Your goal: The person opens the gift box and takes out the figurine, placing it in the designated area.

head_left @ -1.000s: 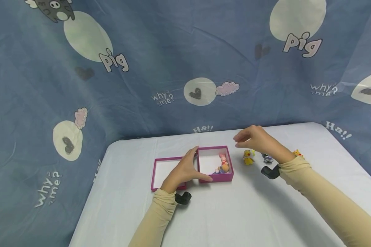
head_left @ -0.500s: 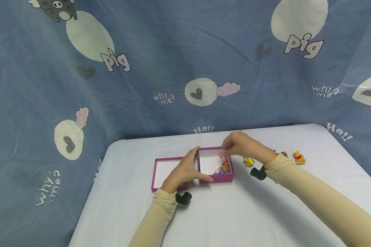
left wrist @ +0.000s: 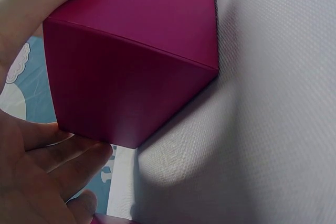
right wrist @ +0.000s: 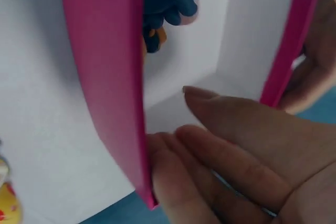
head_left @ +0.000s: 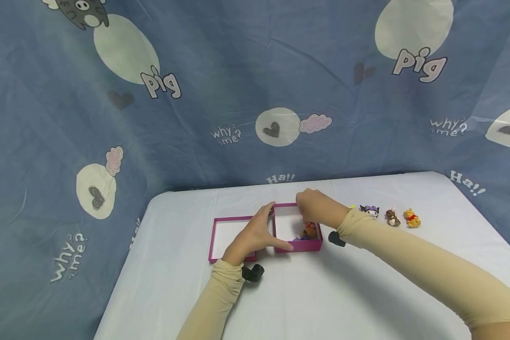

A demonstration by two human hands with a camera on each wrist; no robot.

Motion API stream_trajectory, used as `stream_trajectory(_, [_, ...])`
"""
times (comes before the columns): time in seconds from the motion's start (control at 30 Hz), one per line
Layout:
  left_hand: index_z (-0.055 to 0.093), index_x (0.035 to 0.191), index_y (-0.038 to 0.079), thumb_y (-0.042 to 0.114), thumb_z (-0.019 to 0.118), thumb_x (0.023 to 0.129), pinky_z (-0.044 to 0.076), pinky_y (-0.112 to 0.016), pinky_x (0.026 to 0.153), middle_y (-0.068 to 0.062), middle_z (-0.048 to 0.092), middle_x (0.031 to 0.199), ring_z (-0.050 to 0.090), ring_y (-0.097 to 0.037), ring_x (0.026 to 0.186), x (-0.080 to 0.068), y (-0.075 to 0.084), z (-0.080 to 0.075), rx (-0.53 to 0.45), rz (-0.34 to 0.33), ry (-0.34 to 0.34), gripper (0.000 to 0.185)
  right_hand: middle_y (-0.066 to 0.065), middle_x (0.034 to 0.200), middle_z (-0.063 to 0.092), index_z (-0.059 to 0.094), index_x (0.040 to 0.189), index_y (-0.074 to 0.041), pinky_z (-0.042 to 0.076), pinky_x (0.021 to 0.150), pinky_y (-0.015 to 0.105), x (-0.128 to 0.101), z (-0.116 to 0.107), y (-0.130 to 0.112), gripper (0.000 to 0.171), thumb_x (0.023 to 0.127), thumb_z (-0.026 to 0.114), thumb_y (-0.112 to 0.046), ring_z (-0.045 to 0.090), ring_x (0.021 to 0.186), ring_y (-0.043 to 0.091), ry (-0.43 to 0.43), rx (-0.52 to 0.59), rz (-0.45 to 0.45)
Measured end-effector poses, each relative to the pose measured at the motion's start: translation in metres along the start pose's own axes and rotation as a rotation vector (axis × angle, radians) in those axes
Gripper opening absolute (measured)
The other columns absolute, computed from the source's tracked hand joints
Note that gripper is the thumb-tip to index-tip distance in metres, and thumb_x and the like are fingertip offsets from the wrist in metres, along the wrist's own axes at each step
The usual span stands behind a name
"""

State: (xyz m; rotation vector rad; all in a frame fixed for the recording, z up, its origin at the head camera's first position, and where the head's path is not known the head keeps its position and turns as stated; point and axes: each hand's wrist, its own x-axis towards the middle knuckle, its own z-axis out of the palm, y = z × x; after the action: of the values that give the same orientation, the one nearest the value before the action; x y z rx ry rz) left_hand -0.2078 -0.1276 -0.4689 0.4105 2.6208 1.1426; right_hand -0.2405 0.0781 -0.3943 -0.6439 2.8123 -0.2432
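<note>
My left hand point(head_left: 255, 233) holds the magenta box point(head_left: 299, 246), thumb on the front wall and fingers along the left side. In the left wrist view, the fingers rest against the box point(left wrist: 105, 82). My right hand point(head_left: 323, 209) reaches into the box's far right part. In the right wrist view, the thumb and fingers of the right hand point(right wrist: 236, 156) are apart, with nothing visible between them. A dark blue toy figure point(right wrist: 170, 3) lies inside. In the head view, a brown-headed figure point(head_left: 310, 230) shows below the right hand; the pink piglet figure is mostly hidden.
A shallow magenta box lid point(head_left: 229, 238) lies left of the box, partly under the left hand. Right of it stand a black-and-white figure point(head_left: 369, 211), a brown figure point(head_left: 392, 217) and a yellow bear figure point(head_left: 412, 218). A yellow figure point(head_left: 352, 207) is mostly behind the right sleeve.
My right hand has moved left and down from above the yellow figure, over the box's rim and into the box. The left hand and the box have stayed in place.
</note>
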Motion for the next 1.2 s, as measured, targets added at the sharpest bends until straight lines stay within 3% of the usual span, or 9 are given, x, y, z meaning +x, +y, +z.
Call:
stream_trajectory(0.17, [0.02,0.166,0.014,0.052,0.099,0.06,0.032,-0.05,0.127,-0.01,0.029,0.17,0.03,-0.028,0.157,0.0,-0.001,-0.001,-0.01,0.022,-0.002,0.138,0.013,0.087,0.07,0.069,0.101,0.0,0.061,0.07,0.035,0.006,0.007,-0.015,0.016,0.086,0.074,0.002,0.062,0.074,0.022,0.058,-0.153,-0.021])
stream_trajectory(0.37, [0.02,0.166,0.016,0.052,0.099,0.06,0.033,-0.05,0.126,-0.008,0.029,0.17,0.031,-0.028,0.157,0.0,-0.004,-0.001,-0.004,0.02,-0.001,0.137,0.016,0.097,0.073,0.071,0.108,-0.001,0.065,0.079,0.044,0.016,0.013,-0.026,0.015,0.094,0.071,-0.006,0.072,0.086,0.028,0.005,-0.253,0.035])
stream_trajectory(0.63, [0.021,0.166,0.017,0.053,0.099,0.059,0.033,-0.049,0.126,-0.007,0.029,0.17,0.031,-0.026,0.157,-0.001,-0.003,0.0,-0.006,0.027,-0.004,0.137,0.014,0.095,0.075,0.072,0.11,-0.002,0.066,0.074,0.044,0.027,0.02,-0.03,0.022,0.091,0.075,-0.012,0.075,0.086,0.029,-0.061,-0.346,0.076])
stream_trajectory(0.87, [0.02,0.166,0.018,0.054,0.098,0.059,0.032,-0.05,0.127,-0.007,0.028,0.171,0.03,-0.027,0.157,0.0,-0.002,-0.002,0.008,0.014,0.0,0.138,0.015,0.096,0.074,0.07,0.108,-0.002,0.065,0.077,0.043,0.025,0.018,-0.028,0.018,0.092,0.073,-0.008,0.073,0.086,0.029,-0.013,-0.277,0.025])
stream_trajectory(1.03, [0.02,0.166,0.017,0.053,0.099,0.059,0.032,-0.049,0.127,-0.007,0.028,0.17,0.03,-0.027,0.157,-0.001,-0.003,-0.002,0.006,0.015,-0.001,0.137,0.013,0.09,0.07,0.067,0.102,-0.001,0.061,0.069,0.035,0.023,0.011,-0.024,0.02,0.084,0.074,0.003,0.063,0.075,0.023,-0.023,-0.163,-0.048])
stream_trajectory(1.2, [0.02,0.166,0.016,0.054,0.099,0.059,0.032,-0.049,0.127,-0.008,0.029,0.17,0.031,-0.027,0.157,0.0,-0.003,-0.001,-0.001,0.025,-0.001,0.138,0.012,0.089,0.07,0.068,0.101,-0.001,0.057,0.064,0.032,0.022,0.003,-0.02,0.021,0.081,0.074,0.003,0.057,0.07,0.021,-0.039,-0.127,0.022])
